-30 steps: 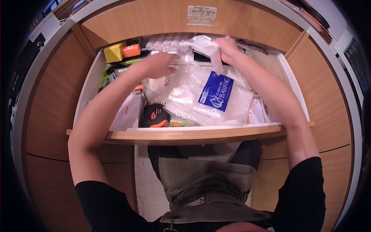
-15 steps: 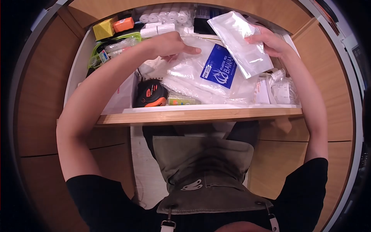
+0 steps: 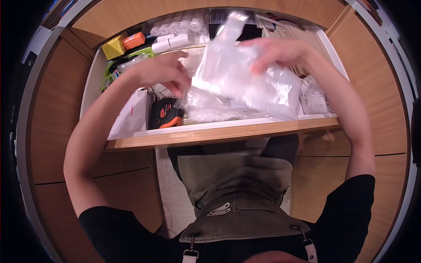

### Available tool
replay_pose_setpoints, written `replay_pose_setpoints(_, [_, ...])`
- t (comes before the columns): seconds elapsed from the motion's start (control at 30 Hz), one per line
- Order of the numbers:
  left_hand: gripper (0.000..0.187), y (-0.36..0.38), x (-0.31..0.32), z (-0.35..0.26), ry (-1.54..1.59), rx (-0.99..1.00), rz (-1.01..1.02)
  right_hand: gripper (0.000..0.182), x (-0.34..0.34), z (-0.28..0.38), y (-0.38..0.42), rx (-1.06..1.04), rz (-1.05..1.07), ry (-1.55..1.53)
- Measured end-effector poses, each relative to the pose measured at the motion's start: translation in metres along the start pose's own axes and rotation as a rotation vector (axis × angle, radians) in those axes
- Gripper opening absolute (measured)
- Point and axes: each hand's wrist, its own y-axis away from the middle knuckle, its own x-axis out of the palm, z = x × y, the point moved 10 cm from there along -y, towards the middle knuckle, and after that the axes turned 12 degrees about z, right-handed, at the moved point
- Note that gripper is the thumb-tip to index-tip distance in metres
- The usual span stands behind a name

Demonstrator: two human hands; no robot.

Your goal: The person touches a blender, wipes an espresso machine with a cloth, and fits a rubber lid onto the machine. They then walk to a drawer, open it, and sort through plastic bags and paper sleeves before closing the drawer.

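Note:
A stack of clear plastic bags (image 3: pixel 232 72), smeared by motion, spreads over the middle of the drawer, with one end raised toward the back. My right hand (image 3: pixel 280 51) is blurred over its right side, with thumb and fingers around the plastic. To the left of the stack is my left hand (image 3: pixel 164 72), its fingers bent and apart, the fingertips close to the plastic's left edge. Below that hand lies a black and orange tape measure (image 3: pixel 165 112). More crinkled clear plastic (image 3: pixel 210 113) shows along the drawer's front; the blue printed label is hidden.
White rolls (image 3: pixel 180 23) lie at the back, near a black box (image 3: pixel 234 22). A green basket (image 3: pixel 106 82), a yellow pack (image 3: pixel 115 47) and an orange pack (image 3: pixel 133 40) sit at back left. The drawer's wooden front edge (image 3: pixel 223 133) runs before me.
My right hand has moved left and down with the plastic bags, which now cover the blue label. My left hand has pulled back left, away from the plastic, with its fingers apart.

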Motion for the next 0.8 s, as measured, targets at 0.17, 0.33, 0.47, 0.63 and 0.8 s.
replay_pose_setpoints(0.17, [0.068,0.018,-0.056,-0.018,-0.378,0.251,-0.382,0.096,0.029,-0.027,-0.048,0.161,0.222,0.262])
replay_pose_setpoints(0.33, [0.052,0.000,-0.006,-0.041,-0.382,0.350,-0.090,0.094,0.055,-0.002,-0.062,0.050,0.226,0.388])
replay_pose_setpoints(0.47, [0.061,-0.003,0.020,-0.035,-0.528,0.298,-0.022,0.092,0.046,0.020,-0.046,0.079,0.040,0.755])
replay_pose_setpoints(0.63, [0.093,-0.001,0.016,-0.028,-0.573,0.146,-0.067,0.093,0.033,0.030,-0.004,0.134,-0.124,0.678])
replay_pose_setpoints(0.8, [0.122,0.023,0.030,-0.037,-1.019,0.032,-0.199,0.092,0.007,0.003,0.041,0.173,-0.233,0.895])
